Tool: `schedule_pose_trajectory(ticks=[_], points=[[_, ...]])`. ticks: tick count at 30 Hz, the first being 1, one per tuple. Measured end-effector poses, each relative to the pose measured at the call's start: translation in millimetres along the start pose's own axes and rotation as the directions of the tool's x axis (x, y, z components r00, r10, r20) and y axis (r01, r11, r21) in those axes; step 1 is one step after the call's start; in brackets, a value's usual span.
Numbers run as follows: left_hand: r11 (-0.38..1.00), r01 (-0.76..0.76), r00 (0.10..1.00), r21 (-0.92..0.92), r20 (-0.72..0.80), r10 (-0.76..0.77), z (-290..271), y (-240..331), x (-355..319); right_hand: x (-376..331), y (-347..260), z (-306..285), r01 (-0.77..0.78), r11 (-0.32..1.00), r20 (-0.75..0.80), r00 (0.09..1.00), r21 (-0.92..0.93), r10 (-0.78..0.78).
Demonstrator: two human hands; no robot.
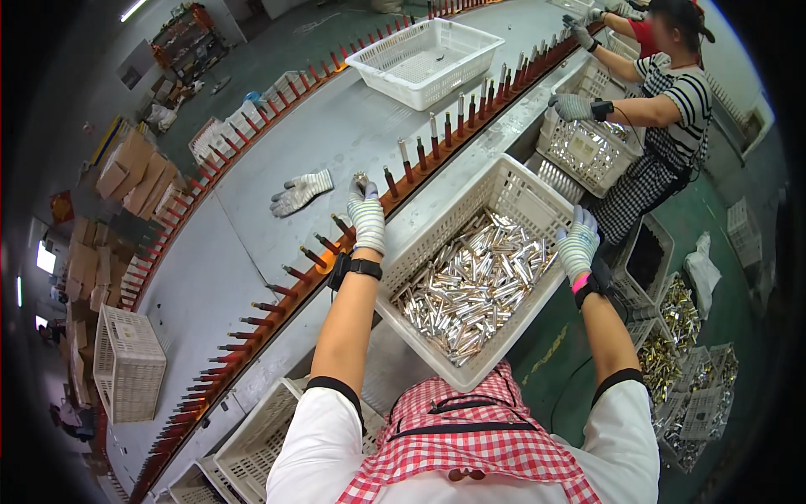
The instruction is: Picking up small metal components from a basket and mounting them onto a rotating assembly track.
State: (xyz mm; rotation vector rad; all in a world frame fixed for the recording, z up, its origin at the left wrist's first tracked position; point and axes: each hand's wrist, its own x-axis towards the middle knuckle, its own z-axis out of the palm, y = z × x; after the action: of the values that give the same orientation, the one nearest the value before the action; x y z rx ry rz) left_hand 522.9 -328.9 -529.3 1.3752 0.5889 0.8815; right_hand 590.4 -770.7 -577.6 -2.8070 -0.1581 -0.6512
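My left hand (366,220), in a striped knit glove, is at the row of upright pins. Its fingers are closed around small shiny metal tubes (361,179), only partly visible. My right hand (578,244), gloved too, grips the right rim of a white plastic basket (525,193), thumb on the inner side and fingers over the edge. The basket sits tilted against my apron, and a heap of silver metal tubes (478,286) fills its bottom. Dark-tipped red pins (390,181) stand beside my left hand, and some farther pins carry silver tubes (433,130).
A loose glove (302,192) lies on the grey table (222,277). Beyond it is a white basket (424,80). A co-worker (672,109) stands at the right with another basket of tubes (588,155). Crates of gold and silver pieces (684,378) stand on the floor.
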Motion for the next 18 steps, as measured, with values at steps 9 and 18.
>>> schedule_pose_trajectory(ticks=[9,18], points=[[0.961,-0.140,0.988,-0.238,0.035,0.153,11.5,22.0,10.4,3.1,-1.3,-7.9,-0.010,1.000,0.024,1.000,0.015,0.010],[0.922,-0.152,0.988,-0.357,-0.040,0.147,0.8,-7.2,35.1,-0.9,-3.2,-0.2,0.009,1.000,0.005,1.000,-0.005,-0.009]])
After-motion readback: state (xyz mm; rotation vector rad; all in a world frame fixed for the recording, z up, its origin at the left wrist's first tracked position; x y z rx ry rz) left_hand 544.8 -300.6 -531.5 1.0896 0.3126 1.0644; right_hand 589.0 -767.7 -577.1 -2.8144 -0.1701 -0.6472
